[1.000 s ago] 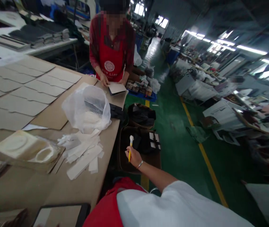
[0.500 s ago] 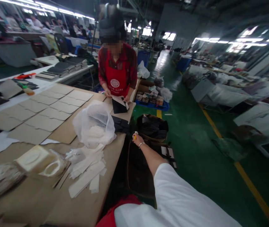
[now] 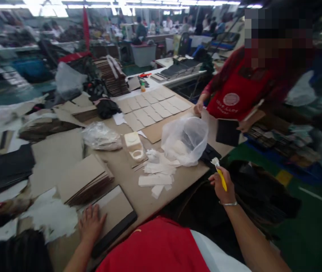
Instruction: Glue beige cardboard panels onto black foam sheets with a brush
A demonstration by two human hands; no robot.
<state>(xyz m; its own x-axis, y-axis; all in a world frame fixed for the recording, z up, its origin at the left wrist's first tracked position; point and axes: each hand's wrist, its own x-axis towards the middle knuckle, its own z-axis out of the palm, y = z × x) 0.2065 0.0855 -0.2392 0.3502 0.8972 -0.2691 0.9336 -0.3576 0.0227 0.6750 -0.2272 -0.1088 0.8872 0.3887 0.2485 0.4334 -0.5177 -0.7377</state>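
Note:
My left hand lies flat with fingers stretched on a beige board panel with a black edge, close to the table's front edge. Raised to the right, past the table's edge, my right hand grips a small brush with a yellow handle and pale bristles pointing up. Between the hands, loose white strips are spread on the table. Behind them stands a cream-coloured open tub, and a clear plastic bag with pale pieces inside is next to the strips.
Left of the panel is a stack of beige boards. Flat beige pieces lie in rows further back. Across the table, a co-worker in a red apron holds a black and beige piece. Dark material fills a container at right.
My view has swung left and down onto the table. My left hand and the panel have come into view. My right hand, further out before, is now nearer the table with the brush.

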